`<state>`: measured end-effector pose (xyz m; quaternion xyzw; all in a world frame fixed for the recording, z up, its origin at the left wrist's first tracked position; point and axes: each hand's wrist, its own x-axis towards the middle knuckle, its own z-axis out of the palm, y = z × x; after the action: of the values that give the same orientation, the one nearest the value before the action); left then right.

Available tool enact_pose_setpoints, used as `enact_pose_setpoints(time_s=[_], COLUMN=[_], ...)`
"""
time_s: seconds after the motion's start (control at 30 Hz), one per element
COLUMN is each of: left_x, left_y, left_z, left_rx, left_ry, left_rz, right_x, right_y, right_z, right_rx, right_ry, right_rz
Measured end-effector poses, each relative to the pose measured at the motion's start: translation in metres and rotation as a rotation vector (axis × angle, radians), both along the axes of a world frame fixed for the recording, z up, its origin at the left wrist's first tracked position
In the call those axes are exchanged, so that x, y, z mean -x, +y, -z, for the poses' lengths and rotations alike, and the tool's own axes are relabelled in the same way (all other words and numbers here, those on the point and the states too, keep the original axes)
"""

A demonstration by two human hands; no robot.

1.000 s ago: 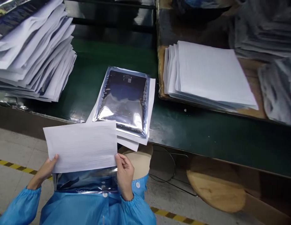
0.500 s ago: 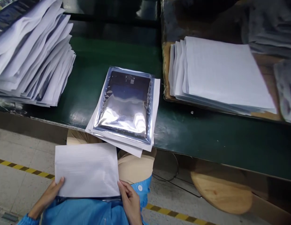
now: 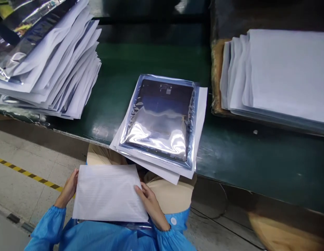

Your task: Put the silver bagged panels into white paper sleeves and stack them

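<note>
A white packing sheet (image 3: 109, 195) lies across my lap, with the edge of a shiny dark film bag (image 3: 138, 225) showing beneath its near side. My left hand (image 3: 70, 188) grips the sheet's left edge, its fingers partly hidden. At the right edge, my right hand (image 3: 151, 201) has its thumb on top and other fingers behind. Just beyond the sheet, a flat dark panel (image 3: 162, 111) sealed in a clear shiny bag rests on white sheets (image 3: 201, 118). Those sheets overhang the table's front edge.
On the green table (image 3: 120, 69), a tall, uneven stack of white sheets (image 3: 81, 69) stands left, topped by silvery bags (image 3: 23, 42). More white sheets (image 3: 290, 73) lie on brown cardboard (image 3: 217, 76) at right. A round wooden stool seat (image 3: 282, 233) is below the table.
The camera has turned left, so the table's things appear farther right. Both hands have moved up the sheet's side edges, still gripping it.
</note>
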<state>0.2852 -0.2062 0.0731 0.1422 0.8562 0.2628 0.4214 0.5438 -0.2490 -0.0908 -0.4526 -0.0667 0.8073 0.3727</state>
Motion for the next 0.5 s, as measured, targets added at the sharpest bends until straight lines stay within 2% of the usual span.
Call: enact_pose_setpoints(time_s=[0.07, 0.17, 0.3, 0.4, 0.5], left_x=[-0.01, -0.023, -0.026, -0.025, -0.031], left_y=[0.005, 0.0, -0.01, -0.011, -0.014], left_z=[0.004, 0.003, -0.001, 0.001, 0.002], left_rx=[-0.014, -0.002, -0.052, -0.099, -0.114], left_ry=[-0.041, -0.034, 0.164, 0.332, 0.413], left_rz=[-0.03, -0.091, -0.175, -0.201, -0.208], right_x=[0.006, 0.015, 0.023, 0.023, 0.017], right_y=[0.01, 0.019, 0.021, 0.019, 0.017], right_z=[0.001, 0.005, 0.005, -0.001, -0.006], right_rx=[0.013, 0.08, 0.143, 0.153, 0.158], right_ry=[0.014, -0.008, 0.019, 0.04, 0.019], right_rz=[0.02, 0.072, 0.104, 0.12, 0.144])
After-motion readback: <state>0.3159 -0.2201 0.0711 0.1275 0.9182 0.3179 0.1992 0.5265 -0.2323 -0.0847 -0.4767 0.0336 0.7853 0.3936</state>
